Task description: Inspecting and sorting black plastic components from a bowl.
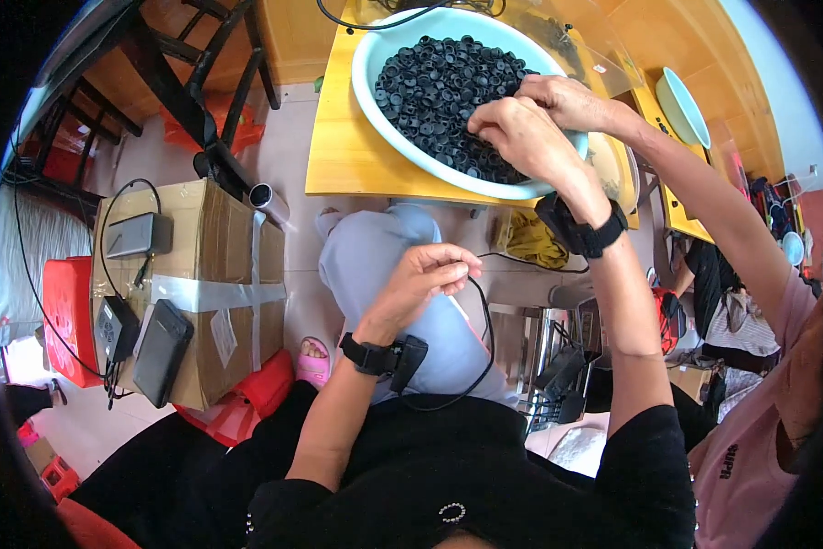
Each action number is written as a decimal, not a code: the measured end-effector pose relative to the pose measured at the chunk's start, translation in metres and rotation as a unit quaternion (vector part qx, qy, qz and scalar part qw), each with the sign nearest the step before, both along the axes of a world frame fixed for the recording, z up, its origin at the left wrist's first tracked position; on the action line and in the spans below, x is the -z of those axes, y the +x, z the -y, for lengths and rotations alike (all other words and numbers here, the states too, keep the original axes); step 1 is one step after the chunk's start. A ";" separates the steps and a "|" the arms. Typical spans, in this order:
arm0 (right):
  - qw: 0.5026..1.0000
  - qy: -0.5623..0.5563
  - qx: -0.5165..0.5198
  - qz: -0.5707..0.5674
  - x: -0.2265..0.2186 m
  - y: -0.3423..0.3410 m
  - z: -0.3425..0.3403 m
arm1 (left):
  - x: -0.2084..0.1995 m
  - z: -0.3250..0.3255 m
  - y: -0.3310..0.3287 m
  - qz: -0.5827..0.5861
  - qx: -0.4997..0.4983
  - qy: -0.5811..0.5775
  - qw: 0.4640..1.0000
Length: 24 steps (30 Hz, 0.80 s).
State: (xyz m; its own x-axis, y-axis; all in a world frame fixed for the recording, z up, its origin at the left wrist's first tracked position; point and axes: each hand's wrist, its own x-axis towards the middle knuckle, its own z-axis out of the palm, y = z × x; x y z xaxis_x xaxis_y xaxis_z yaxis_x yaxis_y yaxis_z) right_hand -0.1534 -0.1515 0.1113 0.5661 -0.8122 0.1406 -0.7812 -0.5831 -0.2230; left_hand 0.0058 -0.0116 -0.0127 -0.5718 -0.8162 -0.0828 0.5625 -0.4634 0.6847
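1. Reaches with the right hand into the basin, black caps directly beneath; cannot tell the grip.
2. Curls the left hand near 1 cable, well apart from the caps; cannot tell any hold.

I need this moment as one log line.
left hand: at black cable, grip unclear; right hand: at black pieces in basin; co-worker's hand: beside right hand; basin: on yellow table
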 end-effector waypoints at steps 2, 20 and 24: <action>1.000 0.012 0.001 -0.019 -0.007 -0.003 0.011 | 0.001 0.001 -0.001 -0.008 0.004 -0.006 1.000; 0.986 0.098 -0.076 -0.112 -0.034 -0.004 0.015 | 0.002 -0.005 0.002 -0.041 0.002 -0.004 0.999; 0.962 0.247 0.053 -0.107 -0.040 0.020 0.026 | 0.005 -0.005 0.003 -0.037 -0.010 -0.015 0.999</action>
State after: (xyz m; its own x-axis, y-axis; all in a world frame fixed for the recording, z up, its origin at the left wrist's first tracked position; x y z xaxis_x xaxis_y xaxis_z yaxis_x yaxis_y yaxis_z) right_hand -0.1336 -0.1779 0.1513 0.4497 -0.8047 -0.3877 -0.8891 -0.3617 -0.2805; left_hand 0.0090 -0.0062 -0.0178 -0.5594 -0.8287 -0.0158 0.6212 -0.4318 0.6539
